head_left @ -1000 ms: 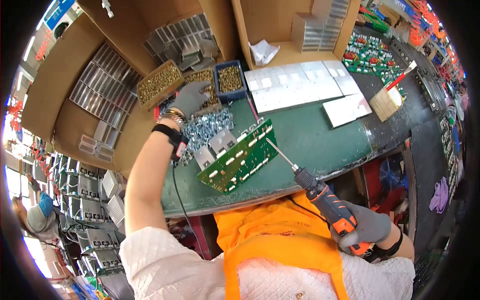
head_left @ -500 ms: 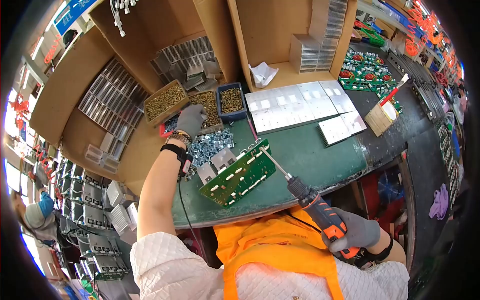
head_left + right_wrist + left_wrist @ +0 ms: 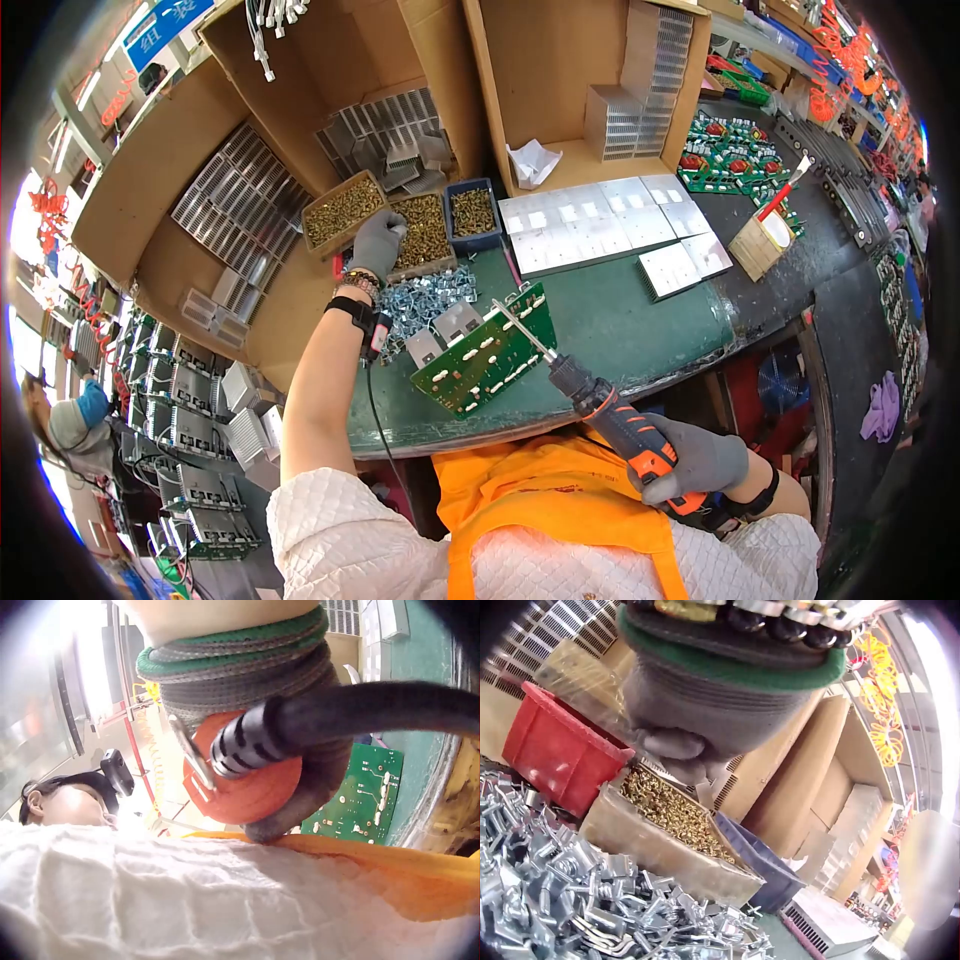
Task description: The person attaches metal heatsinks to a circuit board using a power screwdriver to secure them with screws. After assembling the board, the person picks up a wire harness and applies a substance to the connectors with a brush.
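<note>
My gloved left hand [image 3: 380, 243] is over the left part of a tan bin [image 3: 660, 851] of small brass-coloured screws, fingers curled; I cannot tell whether they hold a screw. A pile of shiny metal clips [image 3: 420, 310] lies below that wrist. My gloved right hand [image 3: 705, 457] grips a corded orange and dark grey electric screwdriver [image 3: 625, 430] near my apron. Its long bit points up and left, the tip overlapping the upper edge of a green circuit board [image 3: 487, 350] in the head view. The board leans tilted on the green bench, with metal heat sinks [image 3: 458, 322] behind it.
A red bin [image 3: 559, 750] and a blue bin [image 3: 480, 240] flank the screws. Cardboard boxes [image 3: 575, 90] with finned heat sinks stand behind. Flat silver blocks [image 3: 590, 225] lie in rows at right, near a brush in a wooden holder [image 3: 757, 250].
My left hand has drawn back from deeper in the screw bin towards its left part, fingers curling in. The screwdriver has shifted left, its tip moving along the board's upper edge.
</note>
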{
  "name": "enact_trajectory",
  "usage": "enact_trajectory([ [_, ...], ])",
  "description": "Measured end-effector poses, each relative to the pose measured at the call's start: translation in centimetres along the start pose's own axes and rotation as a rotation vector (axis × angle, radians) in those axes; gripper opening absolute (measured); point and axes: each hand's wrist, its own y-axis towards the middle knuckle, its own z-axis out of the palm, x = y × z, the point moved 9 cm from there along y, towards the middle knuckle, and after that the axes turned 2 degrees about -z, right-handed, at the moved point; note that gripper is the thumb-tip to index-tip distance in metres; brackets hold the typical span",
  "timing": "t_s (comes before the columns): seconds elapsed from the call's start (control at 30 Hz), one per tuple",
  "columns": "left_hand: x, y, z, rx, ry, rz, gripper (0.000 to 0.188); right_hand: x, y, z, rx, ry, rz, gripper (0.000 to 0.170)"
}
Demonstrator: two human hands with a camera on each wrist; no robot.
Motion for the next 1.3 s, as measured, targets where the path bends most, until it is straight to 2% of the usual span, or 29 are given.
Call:
enact_trajectory([
  [0.03,0.8,0.0,0.6,0.059,-0.148,-0.111,0.019,-0.1,0.0,0.0,0.002,-0.015,0.004,0.081],
  [0.07,0.9,0.0,0.5,0.061,-0.149,-0.108,0.019,0.0,0.0,0.0,0.0,-0.014,0.003,0.081],
  [0.13,-0.6,-0.7,0.7,0.132,-0.706,-0.115,0.023,0.3,-0.2,0.1,-0.022,0.019,0.017,0.084],
  [0.17,-1.5,-1.4,0.7,0.18,-0.882,-0.101,0.027,0.6,-0.2,0.1,-0.027,0.026,0.015,0.084],
  [0.2,-3.1,-2.6,0.1,0.189,-0.878,-0.099,0.027,1.0,-0.2,-0.1,-0.046,-0.051,0.015,0.085],
  [0.27,-7.1,-4.9,-0.4,0.33,-1.148,-0.04,0.025,1.2,-0.1,-0.3,-0.066,-0.119,0.019,0.087],
  [0.4,-11.7,-10.5,-1.6,0.403,-1.213,-0.033,0.024,1.8,0.7,-0.2,-0.051,-0.124,-0.029,0.093],
  [0.47,-13.6,-13.3,-1.4,0.578,-1.325,0.067,0.023,2.3,1.2,0.0,-0.047,-0.156,-0.042,0.094],
  [0.57,-13.8,-15.8,-1.8,0.536,-1.336,0.045,0.023,2.9,1.5,0.6,-0.009,-0.16,-0.055,0.098],
  [0.63,-14.3,-16.9,-2.0,0.507,-1.387,0.045,0.024,3.7,1.6,0.9,-0.009,-0.243,-0.137,0.098],
  [0.83,-14.0,-17.4,-2.1,0.408,-1.361,-0.017,0.025,3.6,1.6,1.4,0.023,-0.203,-0.055,0.095],
  [0.97,-14.1,-17.4,-1.9,0.436,-1.353,-0.013,0.027,3.8,1.3,1.7,0.035,-0.198,-0.053,0.093],
  [1.03,-14.1,-17.3,-1.7,0.51,-1.328,0.002,0.031,3.9,1.2,1.7,0.041,-0.148,-0.088,0.09],
  [1.3,-14.5,-18.3,-2.4,0.481,-1.158,0.043,0.052,3.0,0.7,1.7,0.094,-0.048,-0.006,0.088],
])
